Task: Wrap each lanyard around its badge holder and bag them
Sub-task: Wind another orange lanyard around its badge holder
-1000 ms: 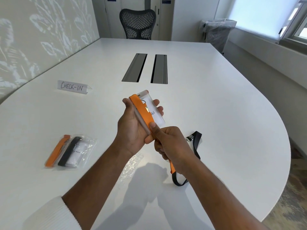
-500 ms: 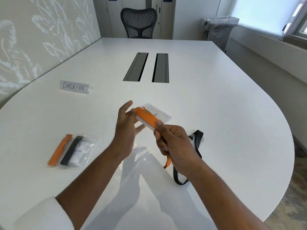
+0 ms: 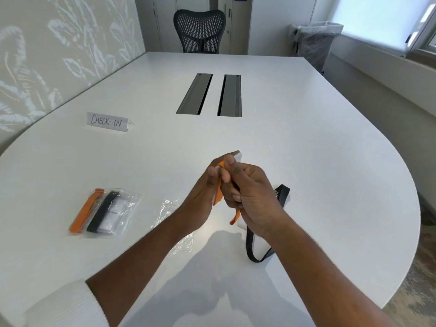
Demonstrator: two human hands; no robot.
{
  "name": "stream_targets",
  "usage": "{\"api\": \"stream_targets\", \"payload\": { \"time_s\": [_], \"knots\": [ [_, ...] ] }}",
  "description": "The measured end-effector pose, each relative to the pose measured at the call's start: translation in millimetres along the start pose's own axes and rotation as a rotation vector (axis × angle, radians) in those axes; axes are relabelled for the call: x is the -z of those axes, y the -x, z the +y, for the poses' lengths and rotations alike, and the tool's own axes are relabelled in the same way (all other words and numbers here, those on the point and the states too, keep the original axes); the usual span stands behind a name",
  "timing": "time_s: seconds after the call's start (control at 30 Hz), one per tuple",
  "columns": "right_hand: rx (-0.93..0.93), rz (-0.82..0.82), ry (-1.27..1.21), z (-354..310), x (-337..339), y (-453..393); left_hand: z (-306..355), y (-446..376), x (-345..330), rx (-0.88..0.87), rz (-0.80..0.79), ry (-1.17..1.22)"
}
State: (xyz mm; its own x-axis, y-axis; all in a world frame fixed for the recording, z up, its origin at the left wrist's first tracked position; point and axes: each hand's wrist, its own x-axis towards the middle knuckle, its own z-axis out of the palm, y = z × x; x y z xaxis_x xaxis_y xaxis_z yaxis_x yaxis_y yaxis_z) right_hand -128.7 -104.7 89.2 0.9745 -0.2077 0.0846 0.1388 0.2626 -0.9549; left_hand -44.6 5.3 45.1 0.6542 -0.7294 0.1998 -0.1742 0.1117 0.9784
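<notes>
Above the white table (image 3: pixel 306 149), both hands meet around a clear badge holder (image 3: pixel 237 156) wound with an orange lanyard (image 3: pixel 219 194). My left hand (image 3: pixel 203 197) grips the holder from the left. My right hand (image 3: pixel 247 192) curls round the lanyard and holder from the right; a short orange tail (image 3: pixel 236 217) hangs below it. Most of the holder is hidden by the fingers. A black lanyard (image 3: pixel 282 194) lies on the table behind my right wrist. A filled clear bag (image 3: pixel 106 212) with orange and black wrapped badges lies at the left. An empty clear bag (image 3: pixel 169 208) lies under my left forearm.
A folded "CHECK-IN" card (image 3: pixel 107 121) stands at the far left. Two grey cable hatches (image 3: pixel 210 94) are set in the table's middle. A black mesh chair (image 3: pixel 199 30) stands at the far end, a lined bin (image 3: pixel 315 41) at the back right. The table's curved edge runs along the right.
The hands have closed together over the badge holder, which has turned edge-on and is now mostly covered. The loose orange tail has grown shorter as the lanyard went round the holder.
</notes>
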Motion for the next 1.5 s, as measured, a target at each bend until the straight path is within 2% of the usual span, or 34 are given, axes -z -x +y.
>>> {"api": "stream_targets", "payload": {
  "time_s": [0.13, 0.3, 0.47, 0.63, 0.87, 0.97, 1.03, 1.1, 1.17, 1.27, 1.37, 1.5],
  "knots": [
    [-0.016, -0.026, 0.017, 4.1, 0.4, 0.0, 4.1, -2.2, -11.2, -0.019, 0.059, 0.187],
    [-0.102, -0.057, 0.055, 12.8, 1.2, 4.3, 19.4, -12.1, -7.6, 0.137, 0.162, 0.504],
    [-0.137, -0.012, 0.258, 19.0, 0.3, 9.3, 32.3, -13.4, -1.7, 0.117, 0.305, 0.737],
    [-0.172, 0.016, 0.3, 20.2, 0.0, 12.8, 37.4, -12.9, 2.4, 0.153, 0.317, 0.865],
    [-0.028, 0.008, 0.166, 25.7, -4.4, 19.9, 31.8, -11.5, 2.9, 0.098, 0.277, 1.022],
    [0.04, 0.019, 0.09, 23.2, -3.6, 23.6, 24.6, -6.0, 5.8, 0.102, 0.306, 0.835],
    [0.059, 0.02, 0.07, 18.1, -0.5, 24.6, 19.4, -1.6, 5.5, 0.055, 0.369, 0.433],
    [0.052, 0.026, 0.058, 12.2, 2.8, 25.2, 7.6, 2.8, 6.3, -0.115, 0.4, -0.076],
    [0.039, 0.035, 0.033, 7.0, 6.0, 25.3, -6.6, 7.3, 6.7, -0.295, 0.312, -0.363],
    [0.039, 0.02, -0.024, 1.3, 10.9, 25.4, -17.0, 15.8, 4.2, -0.328, 0.176, -0.498],
    [0.027, -0.036, -0.026, -1.0, 13.5, 25.2, -18.1, 21.6, 2.9, -0.353, 0.256, -0.698],
    [0.001, -0.107, 0.044, 1.4, 12.9, 25.2, -9.9, 23.6, 2.1, -0.374, 0.295, -0.684]
  ]
}}
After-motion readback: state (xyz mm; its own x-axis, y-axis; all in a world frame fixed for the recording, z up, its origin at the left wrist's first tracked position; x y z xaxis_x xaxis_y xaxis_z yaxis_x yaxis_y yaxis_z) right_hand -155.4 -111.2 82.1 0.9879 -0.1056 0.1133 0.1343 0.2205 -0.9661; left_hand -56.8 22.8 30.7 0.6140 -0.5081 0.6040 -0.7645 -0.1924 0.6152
